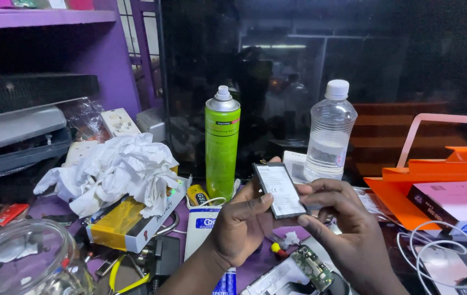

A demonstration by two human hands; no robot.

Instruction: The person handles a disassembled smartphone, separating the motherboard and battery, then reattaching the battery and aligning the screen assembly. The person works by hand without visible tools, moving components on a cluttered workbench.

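Item: flat phone battery [280, 191], dark frame with a pale label face, held up above the worktop [255, 262] in front of the green spray can [222, 143].

Hands: we are gripping the battery with our left hand [241, 224], its fingers [263, 202] clamped on the near long edge. Our right hand [342, 224] is closing from the other side, its fingers [321, 192] pinched on the lower right corner.

Handling note, as a judgement: we are doing best by keeping pressure on the rims only, sparing the label face, and by holding the cell flat without bending it.

Below: an opened phone body with a green circuit board [312, 267] is lying just under our wrists; a small red and yellow tool [277, 248] is beside it.

Edges and room:
- Left: a heap of crumpled white tissue [118, 166] on a yellow box [127, 224], near.
- Behind: a clear plastic bottle [329, 131], standing close beyond the battery.
- Right: an orange tray [408, 188] and white cable [435, 246], near our right hand.
- We are judging the open air between can and bottle the freest room; the worktop itself is crowded.
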